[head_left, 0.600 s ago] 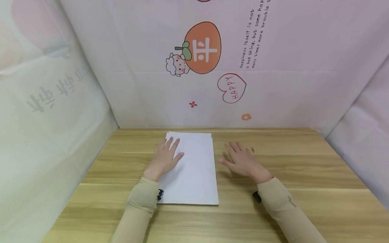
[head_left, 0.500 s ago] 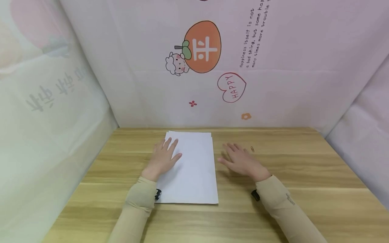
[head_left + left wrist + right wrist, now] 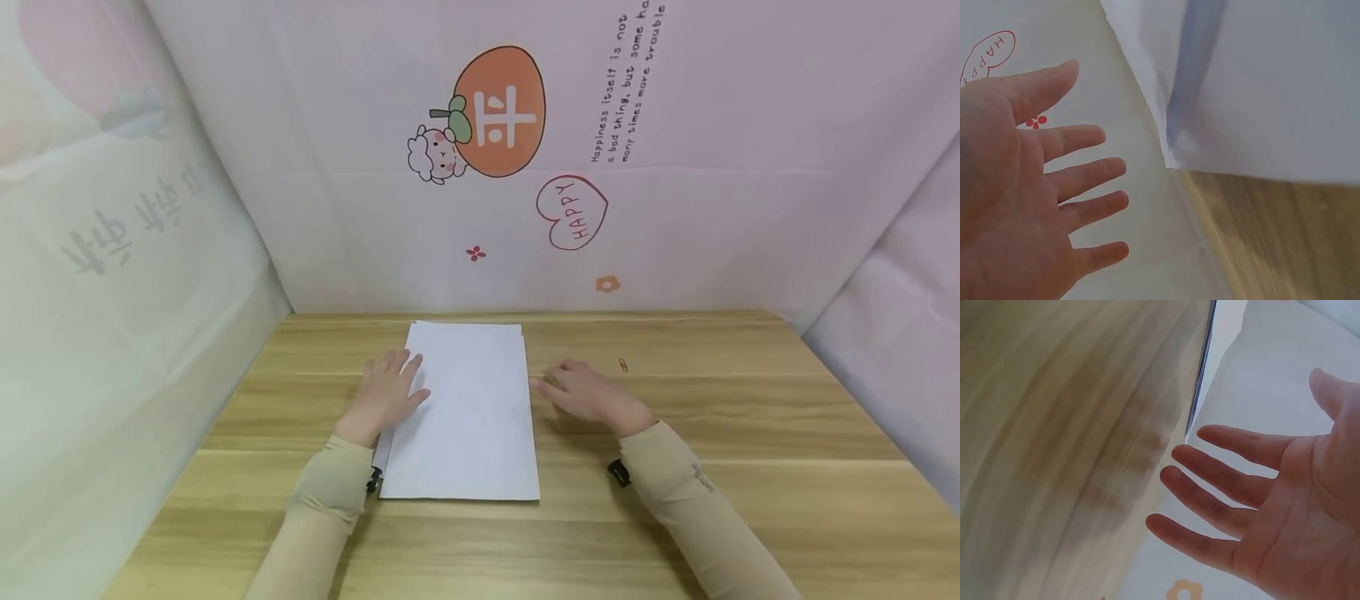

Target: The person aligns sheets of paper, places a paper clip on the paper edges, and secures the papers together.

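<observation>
White paper sheets lie in a slightly uneven stack on the wooden table. My left hand is over the stack's left edge, fingers spread and thumb pointing inward over the sheet. In the left wrist view, the left hand holds nothing, and the paper's corner is beyond its fingertips. Just off the stack's right edge is my right hand, palm down. The right wrist view shows the right hand with fingers extended and nothing in them; a thin paper edge runs past the fingertips.
A small paper clip lies on the wooden table, to the right of my right hand. White printed cloth rises along the table's back edge and both sides.
My left hand has moved left and slightly nearer, from over the sheets to their left edge. My right hand has shifted a little left, its fingers bending more. The paper stays put.
</observation>
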A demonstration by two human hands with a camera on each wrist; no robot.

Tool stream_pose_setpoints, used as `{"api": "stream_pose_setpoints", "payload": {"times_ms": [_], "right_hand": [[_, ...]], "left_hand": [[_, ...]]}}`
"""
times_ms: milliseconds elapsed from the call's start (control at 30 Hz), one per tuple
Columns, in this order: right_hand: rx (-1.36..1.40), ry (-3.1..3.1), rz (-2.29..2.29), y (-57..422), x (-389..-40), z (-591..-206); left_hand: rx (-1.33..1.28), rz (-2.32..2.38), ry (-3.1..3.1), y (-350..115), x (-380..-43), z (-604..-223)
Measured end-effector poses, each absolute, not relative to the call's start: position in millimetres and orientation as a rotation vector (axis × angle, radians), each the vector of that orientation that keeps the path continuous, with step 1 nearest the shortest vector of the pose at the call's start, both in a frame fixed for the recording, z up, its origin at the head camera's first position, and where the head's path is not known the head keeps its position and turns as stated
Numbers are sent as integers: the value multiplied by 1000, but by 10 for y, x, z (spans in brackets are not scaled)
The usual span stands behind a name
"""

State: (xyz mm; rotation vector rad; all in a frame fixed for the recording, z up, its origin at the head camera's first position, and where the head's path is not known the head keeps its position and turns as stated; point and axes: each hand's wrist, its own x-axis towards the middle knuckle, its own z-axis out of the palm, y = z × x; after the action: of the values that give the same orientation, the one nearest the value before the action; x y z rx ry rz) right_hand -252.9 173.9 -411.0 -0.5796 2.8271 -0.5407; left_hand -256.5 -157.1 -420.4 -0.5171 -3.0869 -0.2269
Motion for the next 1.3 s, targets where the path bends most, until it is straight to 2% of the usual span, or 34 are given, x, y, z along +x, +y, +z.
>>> {"api": "stream_pose_setpoints", "payload": {"times_ms": [767, 1300], "right_hand": [[-472, 2802, -397, 1479, -2549, -4109], [-462, 2809, -561, 1423, -2613, -4192]], "left_hand": [[-463, -325, -3264, -1623, -2599, -4098], [-413, -310, -3354, -1683, -2668, -4131]]}}
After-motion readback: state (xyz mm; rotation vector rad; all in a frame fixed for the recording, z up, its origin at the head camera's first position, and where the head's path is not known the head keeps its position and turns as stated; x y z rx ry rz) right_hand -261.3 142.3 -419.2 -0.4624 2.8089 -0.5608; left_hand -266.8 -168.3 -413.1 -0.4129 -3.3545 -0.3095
